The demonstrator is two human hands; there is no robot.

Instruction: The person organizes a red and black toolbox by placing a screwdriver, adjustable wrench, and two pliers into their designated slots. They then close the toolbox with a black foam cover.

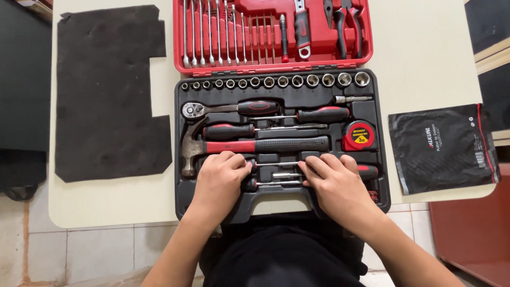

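An open tool case (183, 159) of moulded black plastic lies on a pale, smooth table (425, 64), its red lid (366, 48) folded back and lined with shiny wrenches (207, 32) and pliers (348, 29). Both hands rest on the case's front row of small screwdrivers (279, 174) — thin steel shafts with red-and-black handles, seated in their slots. The left hand (220, 180) lies curled over the handles at the left end; the right hand (334, 183) covers the right end, fingertips on the shafts. Whether either hand actually grasps a screwdriver cannot be told. Just above lie a claw hammer (255, 145) with a ribbed black grip, a ratchet (228, 108), a round red tape measure (358, 136) and a row of sockets (281, 81). A rough dark foam sheet (106, 90) lies left — a crinkled black pouch (443, 146) right, near the table's edge.
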